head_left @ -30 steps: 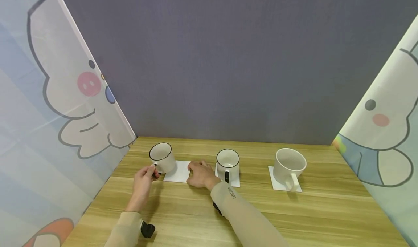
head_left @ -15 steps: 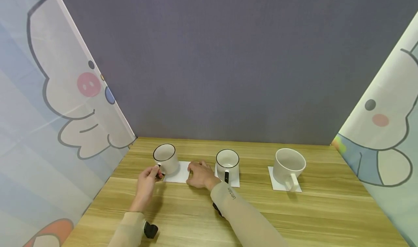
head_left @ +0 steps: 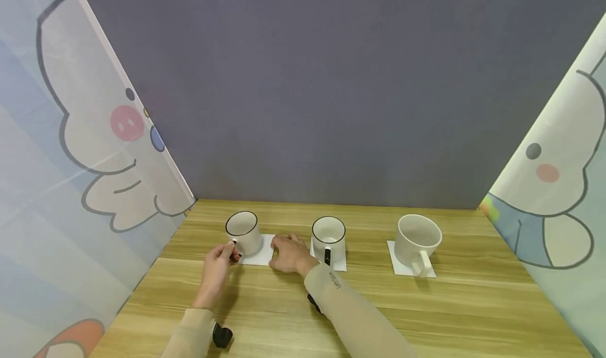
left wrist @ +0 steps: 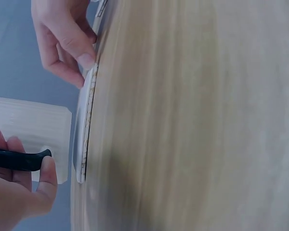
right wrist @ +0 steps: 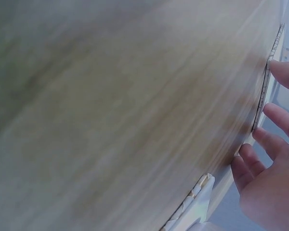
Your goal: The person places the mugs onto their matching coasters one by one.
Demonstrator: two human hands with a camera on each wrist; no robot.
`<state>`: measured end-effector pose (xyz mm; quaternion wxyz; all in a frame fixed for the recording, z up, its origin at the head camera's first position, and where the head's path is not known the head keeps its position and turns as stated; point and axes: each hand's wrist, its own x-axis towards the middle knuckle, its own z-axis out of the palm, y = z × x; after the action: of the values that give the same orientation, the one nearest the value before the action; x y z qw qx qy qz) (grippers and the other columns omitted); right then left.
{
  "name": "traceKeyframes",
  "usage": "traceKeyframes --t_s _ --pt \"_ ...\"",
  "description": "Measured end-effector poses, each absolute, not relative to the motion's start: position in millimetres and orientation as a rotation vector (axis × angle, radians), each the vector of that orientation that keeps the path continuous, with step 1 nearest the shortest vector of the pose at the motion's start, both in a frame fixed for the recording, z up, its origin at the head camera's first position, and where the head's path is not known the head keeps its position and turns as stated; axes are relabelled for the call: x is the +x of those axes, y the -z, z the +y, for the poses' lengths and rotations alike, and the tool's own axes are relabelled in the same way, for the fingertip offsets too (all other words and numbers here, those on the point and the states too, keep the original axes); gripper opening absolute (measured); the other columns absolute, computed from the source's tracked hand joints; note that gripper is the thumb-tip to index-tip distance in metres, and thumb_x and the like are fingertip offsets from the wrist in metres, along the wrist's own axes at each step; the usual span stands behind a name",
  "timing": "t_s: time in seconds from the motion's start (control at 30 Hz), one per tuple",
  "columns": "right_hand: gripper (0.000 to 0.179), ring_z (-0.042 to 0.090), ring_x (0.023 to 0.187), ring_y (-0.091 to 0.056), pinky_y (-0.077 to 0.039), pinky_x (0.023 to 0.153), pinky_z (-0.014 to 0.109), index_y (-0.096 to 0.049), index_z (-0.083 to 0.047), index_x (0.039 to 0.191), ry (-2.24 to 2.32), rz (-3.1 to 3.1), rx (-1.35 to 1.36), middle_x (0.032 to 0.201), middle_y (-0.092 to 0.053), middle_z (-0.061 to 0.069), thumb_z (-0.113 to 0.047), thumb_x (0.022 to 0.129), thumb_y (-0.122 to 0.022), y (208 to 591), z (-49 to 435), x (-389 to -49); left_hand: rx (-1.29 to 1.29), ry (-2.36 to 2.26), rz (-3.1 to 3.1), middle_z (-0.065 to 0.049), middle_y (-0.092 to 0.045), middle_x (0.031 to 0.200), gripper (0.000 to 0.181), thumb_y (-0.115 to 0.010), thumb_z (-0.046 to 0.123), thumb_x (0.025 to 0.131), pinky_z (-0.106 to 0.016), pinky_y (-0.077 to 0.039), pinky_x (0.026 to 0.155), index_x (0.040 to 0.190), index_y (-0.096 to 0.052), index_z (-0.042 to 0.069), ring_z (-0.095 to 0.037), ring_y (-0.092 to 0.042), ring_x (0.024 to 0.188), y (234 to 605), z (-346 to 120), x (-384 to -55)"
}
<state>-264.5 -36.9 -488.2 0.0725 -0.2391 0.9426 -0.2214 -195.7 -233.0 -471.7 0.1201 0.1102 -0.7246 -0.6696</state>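
A white ribbed mug (head_left: pixel 245 239) with a dark rim overlaps the left part of a square white coaster (head_left: pixel 264 252). My left hand (head_left: pixel 218 266) pinches its black handle (left wrist: pixel 19 160). In the left wrist view a thin gap shows between the mug's base and the coaster (left wrist: pixel 84 130), so the mug hangs close over it. My right hand (head_left: pixel 290 254) holds the coaster's right edge, thumb at the front corner and bent fingers farther back. In the right wrist view the thumb and fingertips (right wrist: pixel 269 109) are right at that edge.
Just right of my right hand, a similar mug (head_left: pixel 330 231) with a black handle stands on a second coaster (head_left: pixel 342 263). Farther right, a wider all-white mug (head_left: pixel 417 239) stands on a third coaster (head_left: pixel 402 267). A grey panel (head_left: pixel 331 110) rises behind the wooden table (head_left: pixel 274 316).
My left hand has carried the mug rightward and down over the left coaster. The right hand keeps its place at the coaster's edge.
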Motion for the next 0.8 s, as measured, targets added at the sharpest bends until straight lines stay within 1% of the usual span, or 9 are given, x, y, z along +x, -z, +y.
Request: traceKeyframes --t_s 0.27,0.5,0.7,0.8 --pt "0.037 0.023 0.129 -0.044 -0.035 0.109 0.043 -0.063 -0.024 0.117 0.642 2.837 -0.725 0.151 -0.050 -0.009 -0.037 0.084 -0.074 488 -37 -266 0.333 1.952 -2.149 -0.003 -0.057 0.082 0.033 -0.048 0.016 0.108 -0.029 -0.052 0.075 0.090 -0.059 -0.009 -0.011 -0.056 0.077 474 -229 -195" --pt "0.038 0.022 0.125 -0.045 -0.038 0.106 0.043 -0.063 -0.024 0.117 0.652 2.841 -0.714 0.142 -0.055 -0.012 -0.038 0.084 -0.075 488 -37 -265 0.344 1.956 -2.133 -0.002 -0.058 0.078 0.032 -0.050 0.015 0.108 -0.028 -0.051 0.075 0.090 -0.060 -0.010 -0.010 -0.057 0.075 478 -224 -198" --pt "0.040 0.022 0.127 -0.044 -0.037 0.108 0.043 -0.063 -0.024 0.119 0.638 2.843 -0.721 0.147 -0.053 -0.011 -0.039 0.083 -0.075 488 -38 -265 0.337 1.930 -2.144 -0.003 -0.059 0.080 0.031 -0.051 0.015 0.107 -0.029 -0.052 0.075 0.091 -0.060 -0.011 -0.011 -0.057 0.077 479 -219 -197" --pt "0.042 0.022 0.126 -0.045 -0.037 0.108 0.043 -0.063 -0.024 0.120 0.637 2.847 -0.723 0.145 -0.054 -0.010 -0.039 0.083 -0.076 488 -37 -265 0.334 1.927 -2.153 -0.003 -0.059 0.081 0.032 -0.051 0.016 0.107 -0.030 -0.052 0.076 0.092 -0.060 -0.010 -0.012 -0.057 0.077 479 -217 -196"
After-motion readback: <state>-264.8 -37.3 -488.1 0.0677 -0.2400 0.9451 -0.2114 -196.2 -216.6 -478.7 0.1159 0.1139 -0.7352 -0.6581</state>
